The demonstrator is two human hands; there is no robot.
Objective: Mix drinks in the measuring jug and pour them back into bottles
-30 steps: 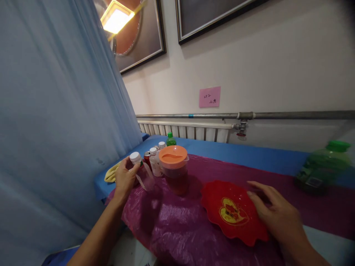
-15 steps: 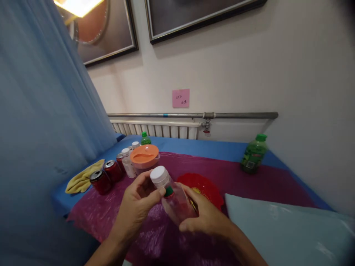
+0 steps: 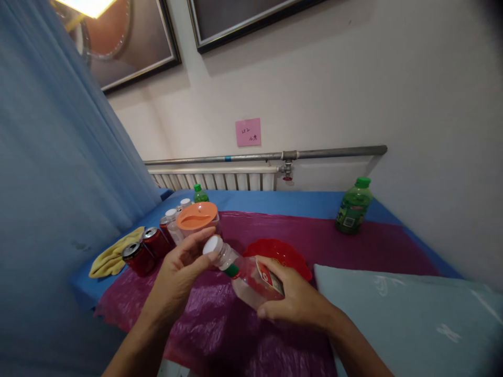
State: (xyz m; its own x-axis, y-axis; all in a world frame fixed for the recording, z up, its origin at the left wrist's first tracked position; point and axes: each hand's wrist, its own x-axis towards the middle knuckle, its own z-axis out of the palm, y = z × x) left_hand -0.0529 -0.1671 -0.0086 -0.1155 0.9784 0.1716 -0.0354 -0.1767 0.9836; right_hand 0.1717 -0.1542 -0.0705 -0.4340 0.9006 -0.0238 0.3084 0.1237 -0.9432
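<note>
A clear plastic bottle (image 3: 251, 277) with a white screw cap (image 3: 212, 245) is held tilted in mid-air over the purple plastic sheet. Around its lower body, by a red label, my right hand (image 3: 288, 293) is closed. My left hand (image 3: 184, 262) has its thumb against the cap, and its fingers curve behind it. The cap sits at the bottle's mouth; whether it is screwed tight does not show. Behind the bottle lies a red scalloped plate (image 3: 291, 256), partly covered by the bottle and my right hand. An orange-lidded container (image 3: 197, 215) stands just beyond my left fingers.
Several dark red cans (image 3: 138, 258) and white-capped bottles stand at the left, beside a yellow cloth (image 3: 113, 254). One green bottle (image 3: 353, 207) stands at the back right, another (image 3: 200, 193) at the back left. A pale blue folded sheet (image 3: 389, 314) covers the right front.
The bottle has tipped further toward the left, so more of its red label shows. My left hand has shifted from the bottle's neck area up to the cap. The camera view has moved slightly.
</note>
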